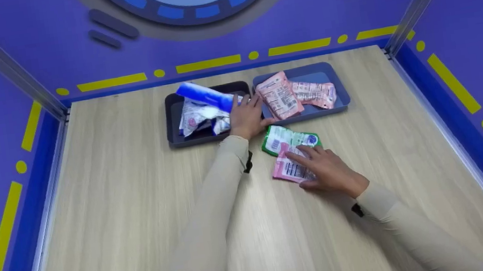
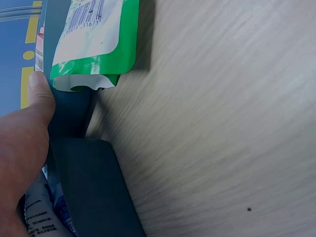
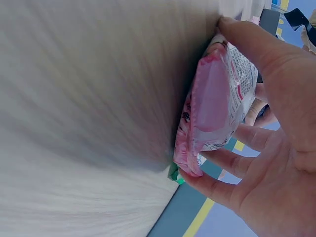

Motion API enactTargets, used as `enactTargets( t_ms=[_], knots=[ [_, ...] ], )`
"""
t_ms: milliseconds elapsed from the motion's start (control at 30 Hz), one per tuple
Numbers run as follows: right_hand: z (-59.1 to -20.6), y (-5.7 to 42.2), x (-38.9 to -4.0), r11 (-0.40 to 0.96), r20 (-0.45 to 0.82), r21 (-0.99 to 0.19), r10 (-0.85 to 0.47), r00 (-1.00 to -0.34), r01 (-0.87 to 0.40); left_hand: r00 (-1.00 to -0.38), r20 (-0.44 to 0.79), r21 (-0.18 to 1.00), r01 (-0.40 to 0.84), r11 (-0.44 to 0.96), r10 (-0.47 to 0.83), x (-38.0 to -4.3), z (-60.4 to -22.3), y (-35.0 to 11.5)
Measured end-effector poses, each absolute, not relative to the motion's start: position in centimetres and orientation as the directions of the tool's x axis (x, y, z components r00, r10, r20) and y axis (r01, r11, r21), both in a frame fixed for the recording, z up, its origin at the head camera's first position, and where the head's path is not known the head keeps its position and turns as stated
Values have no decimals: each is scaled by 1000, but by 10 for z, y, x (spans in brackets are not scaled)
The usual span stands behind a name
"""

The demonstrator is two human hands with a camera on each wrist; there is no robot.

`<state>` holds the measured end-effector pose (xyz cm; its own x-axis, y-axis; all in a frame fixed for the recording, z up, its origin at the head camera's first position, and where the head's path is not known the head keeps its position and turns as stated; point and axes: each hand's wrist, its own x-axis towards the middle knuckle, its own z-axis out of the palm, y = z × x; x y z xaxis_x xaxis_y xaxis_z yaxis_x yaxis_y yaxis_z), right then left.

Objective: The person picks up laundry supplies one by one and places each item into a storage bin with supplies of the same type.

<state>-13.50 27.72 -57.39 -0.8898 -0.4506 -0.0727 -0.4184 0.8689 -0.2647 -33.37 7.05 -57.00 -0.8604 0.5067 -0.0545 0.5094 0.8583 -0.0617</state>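
Left hand (image 1: 246,115) is reaching over the dark grey rectangular plastic tray's (image 1: 192,141) right end, fingers spread by 1 blue-and-white plastic packet (image 1: 205,96); can't tell contact. Right hand (image 1: 329,171) is palm-down, wide, thumb and fingers gripping opposite edges of 1 pink-and-white plastic packet (image 1: 291,170), front-right of tray.

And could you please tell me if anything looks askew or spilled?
The blue item looks askew: it lies aslant across white packets, one end appearing past the back rim of the black tray. No spill shows.

Bright light, soft shadows
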Motion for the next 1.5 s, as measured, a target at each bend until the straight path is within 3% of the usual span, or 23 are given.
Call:
enactTargets(
  t_ms=[933,1500],
  knots=[
    [-571,280,-135,868,-21,-179,-475,-880,-464,-858,-76,-51,513,857,509,-336,-571,71],
    [-567,275,-131,892,-111,-181,-437,-893,-414,-860,-81,-42,508,860,504,-336,-570,71]
  ],
)
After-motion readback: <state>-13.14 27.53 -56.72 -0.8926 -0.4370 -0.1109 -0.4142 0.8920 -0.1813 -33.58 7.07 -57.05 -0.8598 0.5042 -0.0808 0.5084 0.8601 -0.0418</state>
